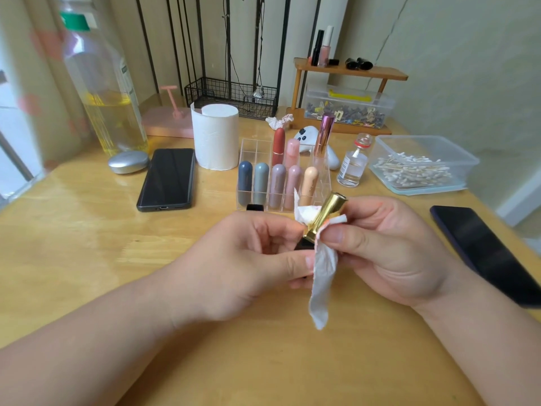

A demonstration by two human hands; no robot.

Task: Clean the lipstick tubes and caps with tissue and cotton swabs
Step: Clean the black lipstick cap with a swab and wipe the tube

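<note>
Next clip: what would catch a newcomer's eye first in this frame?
Front and centre, the left hand and right hand hold a gold lipstick tube with a strip of tissue wrapped around it. Just behind stands a clear organizer with a row of pastel lipsticks. A tub of cotton swabs sits to the right.

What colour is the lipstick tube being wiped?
Gold lipstick tube with a black base, head view.

— What's the room like?
— A pale wall (456,63) far right, a curtain (26,92) at left.
— Furniture?
— A glossy wooden table (87,230); a small wooden shelf (351,72) stands far.
</note>
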